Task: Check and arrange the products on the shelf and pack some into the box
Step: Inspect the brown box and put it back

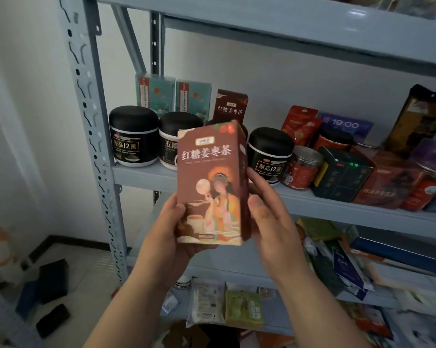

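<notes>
- The box of tea point(210, 182) that you hold sits in the middle of the frame, upright and tilted slightly, in front of the middle board of the grey metal shelf point(141, 175) and clear of its front edge.
- The shelf's punched upright post point(94, 121) runs down the left of the frame, well apart from your left hand point(166, 229); bare white wall fills the space beyond it.
- A strip of bare board lies in front of the jars at centre left, and the upper board crosses the top of the frame well above the box.
- Your left hand grips the box's lower left corner, thumb on the front and fingers behind.
- Your right hand point(269, 222) clasps the right side, thumb against the edge and fingers reaching round the back.
- The box is tall and reddish brown, with large pale Chinese characters, red fruit at the top and a robed figure holding a round fan.
- On the middle board stand three black-lidded jars point(133, 136), two teal boxes point(155, 92) and a matching brown box point(232, 105) behind them.
- To the right crowd a silver-lidded red jar point(302, 167), a dark green box point(342, 174) and red pouches point(299, 124).
- What the jars hold cannot be seen.
- Loose packets point(207, 302) lie flat on the lower board at the bottom centre.
</notes>
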